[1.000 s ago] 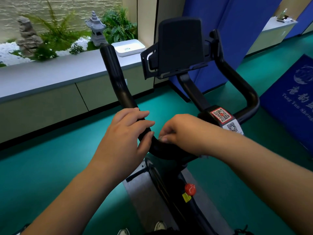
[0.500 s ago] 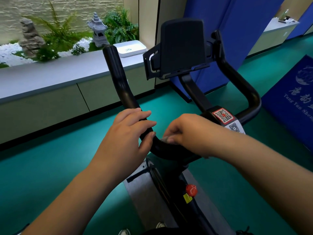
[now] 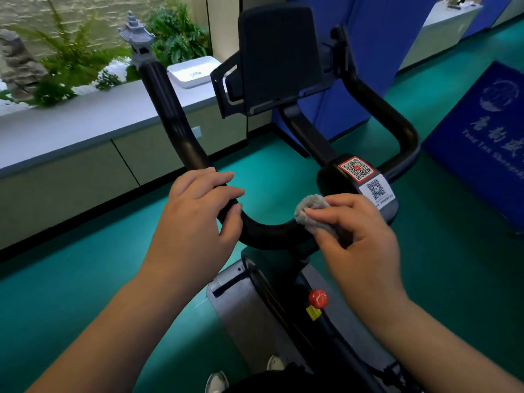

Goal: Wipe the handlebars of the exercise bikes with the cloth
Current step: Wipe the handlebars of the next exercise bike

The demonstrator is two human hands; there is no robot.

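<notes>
A black exercise bike handlebar (image 3: pixel 173 120) curves up on the left and loops round on the right behind a black tablet holder (image 3: pixel 279 55). My left hand (image 3: pixel 195 222) grips the left bend of the bar, fingers wrapped over it. My right hand (image 3: pixel 360 236) holds a small grey cloth (image 3: pixel 313 212) against the bar's low middle section, just left of the stem block with two QR stickers (image 3: pixel 365 177). Part of the cloth is hidden under my fingers.
A red knob (image 3: pixel 318 298) sits on the bike frame below the bar. A grey counter (image 3: pixel 85 120) with a white tray (image 3: pixel 194 71) runs along the left. A blue mat (image 3: pixel 487 143) lies on the green floor at right. Blue panels stand behind the bike.
My right hand has slid to the right along the bar toward the stem, and the grey cloth now shows past its fingers. My left hand keeps its grip.
</notes>
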